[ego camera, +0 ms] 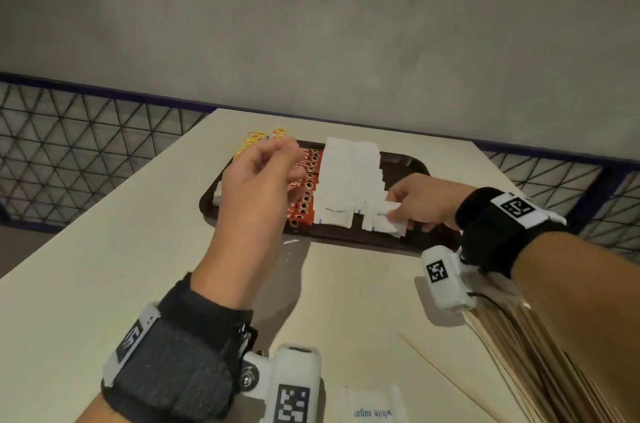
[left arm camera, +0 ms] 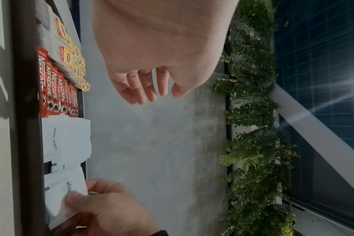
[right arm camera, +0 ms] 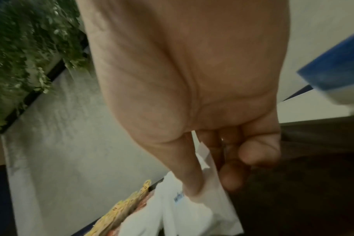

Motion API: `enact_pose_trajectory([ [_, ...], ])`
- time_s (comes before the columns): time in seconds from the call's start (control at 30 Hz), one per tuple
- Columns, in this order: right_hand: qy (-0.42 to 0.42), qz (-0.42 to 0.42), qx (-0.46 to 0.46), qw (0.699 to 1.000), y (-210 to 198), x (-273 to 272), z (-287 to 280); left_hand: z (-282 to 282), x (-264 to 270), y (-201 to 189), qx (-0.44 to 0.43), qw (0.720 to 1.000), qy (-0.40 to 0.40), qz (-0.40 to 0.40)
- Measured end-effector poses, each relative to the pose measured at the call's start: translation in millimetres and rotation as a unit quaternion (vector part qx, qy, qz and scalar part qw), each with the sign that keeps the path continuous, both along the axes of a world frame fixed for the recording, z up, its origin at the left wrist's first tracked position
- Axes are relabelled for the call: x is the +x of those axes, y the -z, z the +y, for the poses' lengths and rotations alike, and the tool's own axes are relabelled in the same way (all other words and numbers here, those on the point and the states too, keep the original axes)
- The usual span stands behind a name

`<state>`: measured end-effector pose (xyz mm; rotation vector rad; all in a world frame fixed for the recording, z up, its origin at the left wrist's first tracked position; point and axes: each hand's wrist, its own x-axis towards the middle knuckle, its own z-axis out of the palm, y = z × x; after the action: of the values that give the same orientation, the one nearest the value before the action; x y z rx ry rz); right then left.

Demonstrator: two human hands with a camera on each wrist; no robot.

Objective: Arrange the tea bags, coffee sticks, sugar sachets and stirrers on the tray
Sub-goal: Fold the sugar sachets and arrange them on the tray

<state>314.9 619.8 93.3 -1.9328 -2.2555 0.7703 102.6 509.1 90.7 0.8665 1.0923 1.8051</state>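
landmark: the dark brown tray [ego camera: 412, 162] on the pale table [ego camera: 138, 249]; every place below is given from it.
right hand: the right hand [ego camera: 424, 202] is over the tray's near right part, thumb and fingers pinching a white sugar sachet [ego camera: 388, 220] just above or on the tray floor; i cannot tell whether it touches.
left hand: the left hand [ego camera: 263, 176] hangs above the tray's left half, fingers loosely curled and thumb near the fingertips, holding nothing that i can see.
sugar sachets: a white block [ego camera: 349, 173] fills the tray's middle, sachets overlapping in rows; one more sachet [ego camera: 372, 412] lies on the table well to the near side of the tray.
coffee sticks: red sticks [ego camera: 306, 187] lie in a row on the tray, left of the sugar and touching it.
tea bags: yellow tea bags [ego camera: 258, 140] sit at the tray's far left corner, some seeming to overhang the rim.
stirrers: wooden stirrers [ego camera: 540, 363] lie in a loose heap on the table near of the tray's right end, none on the tray yet.
risk, sachet: a release from height or at a tilt could leave it skewed or riding over its neighbours, spoiling the row.
risk, rows: fingers dragging on withdrawal could shift the overlapped sachets.
risk, stirrers: the right forearm crosses above the heap; a low sweep could scatter them.
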Motion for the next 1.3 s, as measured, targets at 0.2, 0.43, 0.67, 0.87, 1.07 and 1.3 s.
enact_pose_trajectory([
  [0.2,0.042,0.038,-0.003,0.998,12,-6,6,0,1,1,-0.006,1.000,0.000,0.010],
  [0.43,0.019,-0.009,-0.014,1.000,10,-17,-2,0,1,1,-0.005,1.000,-0.006,0.020],
  [0.67,0.033,-0.069,-0.021,0.997,11,-27,6,1,-1,2,-0.002,1.000,-0.012,0.024],
  [0.87,0.045,-0.056,0.000,0.997,15,-30,16,2,0,4,0.004,1.000,-0.015,0.021],
  [1.07,0.032,-0.075,0.047,0.996,15,-31,16,2,-1,2,0.010,1.000,-0.020,0.017],
  [1.3,0.020,-0.099,0.030,0.994,16,-33,13,1,-4,1,0.012,0.999,-0.028,0.015],
])
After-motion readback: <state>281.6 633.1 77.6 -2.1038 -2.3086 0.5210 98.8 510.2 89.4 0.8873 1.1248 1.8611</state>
